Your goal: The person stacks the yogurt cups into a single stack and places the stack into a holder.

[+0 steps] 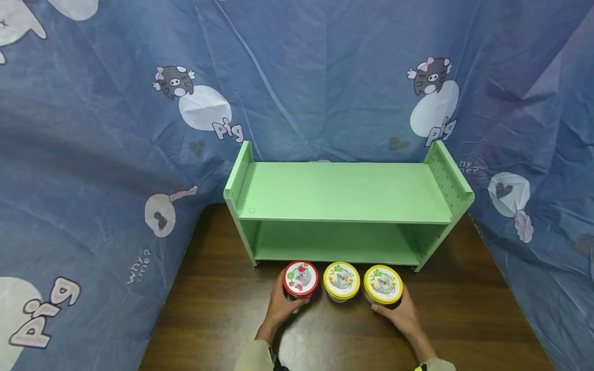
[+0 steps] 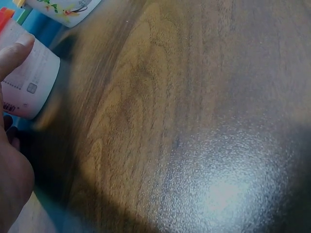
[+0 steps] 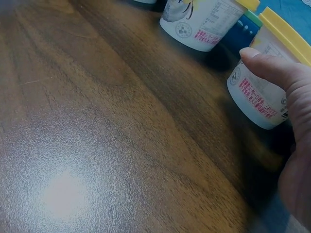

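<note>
Three small round tubs stand in a row in front of the shelf. My left hand [image 1: 279, 306] grips the red-lidded tub [image 1: 300, 279], which has strawberries printed on its lid. In the left wrist view, the thumb [image 2: 15, 54] lies along that tub's white side. At the row's other end, my right hand [image 1: 405, 313] holds a yellow-lidded tub [image 1: 383, 284], its thumb [image 3: 267, 66] across the near side. Between them is another yellow-lidded tub [image 1: 341, 281], touched by neither hand. The fingers behind the held tubs are mostly hidden.
A light green two-tier shelf [image 1: 339, 191] with raised side panels stands just behind the tubs. Beneath everything is a dark wooden table [image 1: 343, 342]. Blue printed cloth [image 1: 297, 77] hangs behind and along both sides.
</note>
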Motion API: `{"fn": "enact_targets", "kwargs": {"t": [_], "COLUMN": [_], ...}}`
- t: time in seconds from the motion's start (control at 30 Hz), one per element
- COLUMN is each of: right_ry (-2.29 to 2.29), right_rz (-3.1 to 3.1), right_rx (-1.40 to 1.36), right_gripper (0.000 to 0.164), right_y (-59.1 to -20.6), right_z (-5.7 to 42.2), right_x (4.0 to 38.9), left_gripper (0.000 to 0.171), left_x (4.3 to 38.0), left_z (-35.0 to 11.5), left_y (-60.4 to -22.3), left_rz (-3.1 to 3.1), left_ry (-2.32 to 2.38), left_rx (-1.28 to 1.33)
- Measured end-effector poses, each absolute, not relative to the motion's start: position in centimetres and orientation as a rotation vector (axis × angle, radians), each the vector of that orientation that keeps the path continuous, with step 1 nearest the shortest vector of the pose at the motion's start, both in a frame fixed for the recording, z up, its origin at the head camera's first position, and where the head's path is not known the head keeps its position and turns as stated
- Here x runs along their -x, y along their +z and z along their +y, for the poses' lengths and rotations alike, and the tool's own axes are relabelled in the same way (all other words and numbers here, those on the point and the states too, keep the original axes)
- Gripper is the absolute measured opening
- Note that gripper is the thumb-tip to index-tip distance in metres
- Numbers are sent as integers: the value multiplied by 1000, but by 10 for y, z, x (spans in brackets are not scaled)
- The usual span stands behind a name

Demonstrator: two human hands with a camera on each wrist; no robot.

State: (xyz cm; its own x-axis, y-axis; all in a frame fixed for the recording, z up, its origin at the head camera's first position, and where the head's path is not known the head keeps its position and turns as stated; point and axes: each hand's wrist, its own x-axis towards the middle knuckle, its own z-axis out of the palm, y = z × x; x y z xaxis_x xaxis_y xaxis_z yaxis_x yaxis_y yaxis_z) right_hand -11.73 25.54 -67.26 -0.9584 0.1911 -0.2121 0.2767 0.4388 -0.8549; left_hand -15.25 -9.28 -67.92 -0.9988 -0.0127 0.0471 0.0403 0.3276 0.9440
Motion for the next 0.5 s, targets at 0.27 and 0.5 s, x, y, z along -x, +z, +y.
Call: {"fn": "enact_targets", "kwargs": {"t": [0.27,0.5], "right_ry": [-1682,-1691], "right_rz": [2638,2642], "right_rx": [-386,-434], "right_gripper": [108,104], "right_y": [-674,-675], "right_z": [248,245], "right_x": [119,120], "left_gripper": [111,111], "left_x": [155,157], "left_z": [-90,-88], "left_y": [-683,-687], "left_rz": [-2486,-2456], "left_ry": [-1813,-1821], "left_rx": [19,5]}}
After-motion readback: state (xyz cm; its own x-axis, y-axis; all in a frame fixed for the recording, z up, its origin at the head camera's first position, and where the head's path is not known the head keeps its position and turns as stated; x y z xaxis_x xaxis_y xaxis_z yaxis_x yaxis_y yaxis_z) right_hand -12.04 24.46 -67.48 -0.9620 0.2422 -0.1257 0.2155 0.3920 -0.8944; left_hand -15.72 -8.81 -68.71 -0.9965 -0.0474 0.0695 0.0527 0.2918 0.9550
